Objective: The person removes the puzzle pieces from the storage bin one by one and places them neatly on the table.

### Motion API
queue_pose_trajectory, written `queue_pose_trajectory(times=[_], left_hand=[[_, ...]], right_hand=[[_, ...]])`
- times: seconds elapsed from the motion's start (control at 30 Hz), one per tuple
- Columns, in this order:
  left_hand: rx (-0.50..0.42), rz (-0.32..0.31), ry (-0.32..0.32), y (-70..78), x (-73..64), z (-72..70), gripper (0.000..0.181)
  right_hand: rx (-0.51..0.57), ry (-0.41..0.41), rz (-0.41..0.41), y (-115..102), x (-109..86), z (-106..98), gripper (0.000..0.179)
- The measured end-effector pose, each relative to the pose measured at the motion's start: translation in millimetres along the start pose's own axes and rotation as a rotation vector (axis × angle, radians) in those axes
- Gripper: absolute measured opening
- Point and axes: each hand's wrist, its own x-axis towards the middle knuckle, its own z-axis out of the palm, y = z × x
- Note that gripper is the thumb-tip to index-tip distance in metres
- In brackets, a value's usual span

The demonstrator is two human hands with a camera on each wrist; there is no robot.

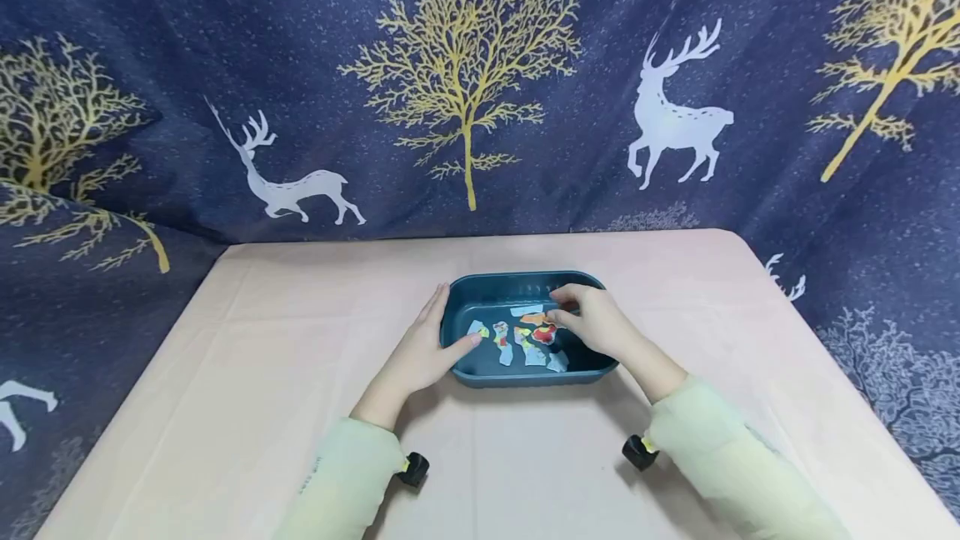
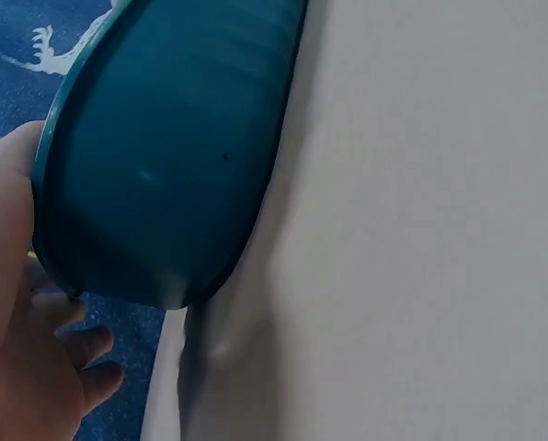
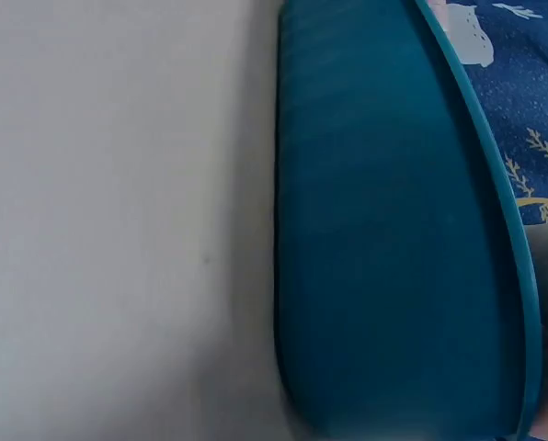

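A dark teal tray [image 1: 525, 379] with rounded corners sits on the table in the head view. My left hand [image 1: 425, 348] holds its left end, thumb over the rim and the other fingers along the outer side. In the left wrist view, fingers [image 2: 90, 344] show beside the tray's wall [image 2: 164, 165]. Over the tray's right part is my right hand [image 1: 596, 322], its thumb and forefinger tips apart above an orange picture piece [image 1: 534, 318]. Several irregular, puzzle-like pieces lie inside, among them a red one [image 1: 544, 333] and a pale blue-and-yellow one [image 1: 529, 350].
The table [image 1: 300, 407] has a pale pink cover. Behind it hangs a dark blue cloth [image 1: 540, 132] printed with deer and trees. Black wrist devices [image 1: 413, 469] stick out at both sleeves.
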Motion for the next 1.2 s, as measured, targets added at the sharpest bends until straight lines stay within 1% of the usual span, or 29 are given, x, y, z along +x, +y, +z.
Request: queue_pose_trajectory(times=[0.07, 0.1, 0.2, 0.43, 0.53, 0.67, 0.87, 1.0, 1.2], left_hand=[[-0.014, 0.009, 0.012, -0.7, -0.2, 0.8, 0.091], [-0.016, 0.011, 0.016, -1.1, -0.4, 1.2, 0.091], [-0.027, 0.019, 0.024, -2.7, -0.7, 2.3, 0.091], [-0.076, 0.001, 0.003, -3.5, 0.2, 3.8, 0.095], [-0.096, 0.003, -0.001, -3.2, -1.1, 4.1, 0.096], [-0.11, 0.002, 0.004, -3.6, -2.0, 4.5, 0.096], [-0.117, -0.003, 0.006, -4.0, -2.6, 5.1, 0.097], [-0.129, -0.015, -0.006, -3.3, -2.3, 5.1, 0.099], [-0.147, -0.021, 0.004, -4.8, -2.4, 5.2, 0.094]], right_hand=[[0.066, 0.003, 0.036, 1, 3.0, 1, 0.035], [0.078, 0.006, 0.047, 1, 4.2, 2, 0.035], [0.075, 0.006, 0.083, 0, 6.7, 5, 0.035], [-0.01, -0.002, 0.159, 1, 9.2, 16, 0.029], [-0.076, 0.012, 0.184, 2, 9.8, 20, 0.025], [-0.16, 0.018, 0.19, 3, 11.7, 23, 0.021], [-0.244, 0.001, 0.205, 2, 12.4, 24, 0.017], [-0.285, -0.014, 0.202, 1, 12.2, 23, 0.014], [-0.307, -0.073, 0.234, 0, 15.0, 25, 0.018]])
